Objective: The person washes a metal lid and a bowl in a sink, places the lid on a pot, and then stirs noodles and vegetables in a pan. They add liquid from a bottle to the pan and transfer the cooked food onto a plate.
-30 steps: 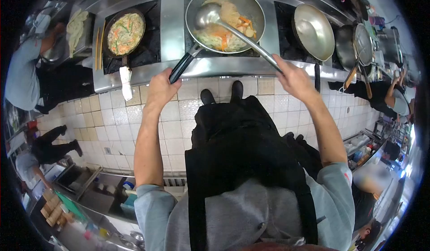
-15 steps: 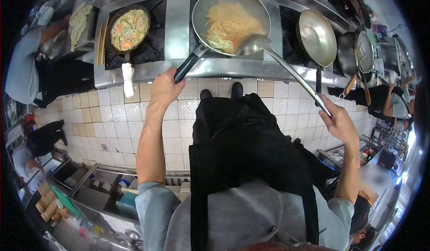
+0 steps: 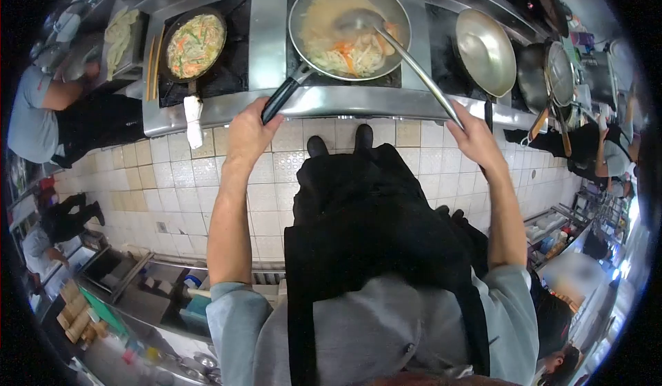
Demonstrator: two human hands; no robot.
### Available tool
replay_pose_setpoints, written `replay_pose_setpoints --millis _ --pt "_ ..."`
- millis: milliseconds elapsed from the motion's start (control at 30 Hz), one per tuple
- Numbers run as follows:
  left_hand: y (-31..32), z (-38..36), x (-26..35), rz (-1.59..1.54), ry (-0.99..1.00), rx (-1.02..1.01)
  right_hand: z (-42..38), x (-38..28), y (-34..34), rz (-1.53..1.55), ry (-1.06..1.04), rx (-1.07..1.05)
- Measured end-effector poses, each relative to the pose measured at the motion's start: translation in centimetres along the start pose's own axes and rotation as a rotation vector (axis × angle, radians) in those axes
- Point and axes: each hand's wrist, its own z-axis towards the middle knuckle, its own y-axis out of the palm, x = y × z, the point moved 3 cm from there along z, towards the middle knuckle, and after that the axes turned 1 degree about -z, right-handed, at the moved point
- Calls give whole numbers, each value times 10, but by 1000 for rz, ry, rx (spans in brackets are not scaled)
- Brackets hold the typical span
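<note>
Food could slop from the wok if the right hand, clamped on the ladle, overpowers the left hand, closed round the wok's black handle.

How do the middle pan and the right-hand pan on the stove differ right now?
The middle pan holds food with a ladle over it; the right-hand pan shows bare metal inside. The left hand grips the middle pan's handle; no hand is on the right-hand pan. Both have dark handles.
</note>
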Motion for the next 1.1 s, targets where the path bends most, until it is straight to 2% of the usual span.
replay_pose_setpoints --millis 233,300,333,400,467,500,567,633,733,933,1000,1100 --pt "-11 -11 2 -101 -4 70 -23 -13 -7 125 -42 213" --pt "-14 -10 5 -87 -22 70 -34 -23 -12 117 245 -11" --pt "-15 -9 5 -87 -19 74 -41 -23 -14 117 242 -6" --pt "-15 -6 0 -76 -16 78 -57 -29 -14 3 92 -138" --pt "-9 -6 -9 -44 61 152 -62 -42 -22 17 150 -210" --pt "-9 -8 -8 -8 139 218 -62 -41 -21 53 95 -151" --pt "-12 -10 -6 -24 111 212 -55 -33 -8 93 41 -96" --pt "-19 -13 2 -35 82 206 -27 -27 7 24 -191 146" --pt "-32 -22 17 -96 32 187 -2 -26 16 -49 -115 77" --pt "-47 -91 16 -36 103 404 -43 -10 -45 -75 -147 29" --pt "-45 -112 21 -148 -9 416 -44 -4 -50 39 153 -52" --pt "-39 -120 39 -211 -6 430 -3 18 -16 119 -11 106"
